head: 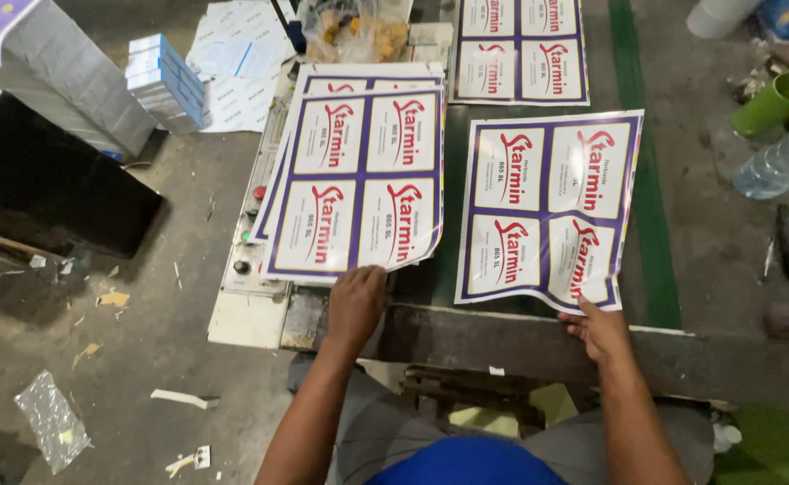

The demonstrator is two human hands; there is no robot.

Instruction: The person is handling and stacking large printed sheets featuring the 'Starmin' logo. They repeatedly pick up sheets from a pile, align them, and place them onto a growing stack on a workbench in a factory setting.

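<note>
A head-worn camera looks down at a dark desk [538, 346] with a green strip running along its 3 o'clock side. On it lie glossy printed sheets, each carrying four white labels framed in purple with red lettering.

The largest item is a stack of label sheets [354, 180] at about 10 o'clock from the picture's centre. It overhangs a pale control panel [249, 269] with small buttons. The left hand [356, 304] presses flat on the near edge of the stack, fingers released, pinning rather than gripping.

At 3 o'clock lies a single label sheet [547, 211], slightly tilted. The right hand [599, 328] grasps its near corner between thumb and fingers, and that corner is curled up off the desk.

More sheets [520, 49] lie at 12 o'clock. A clear plastic bottle [783, 160] and a green cup [776, 103] sit at 2 o'clock, well apart from the hands.

Likely risks: the overhanging stack could slide toward the floor if the left hand lifts, and the pinched corner could crease because the glossy sheet bends easily.
</note>
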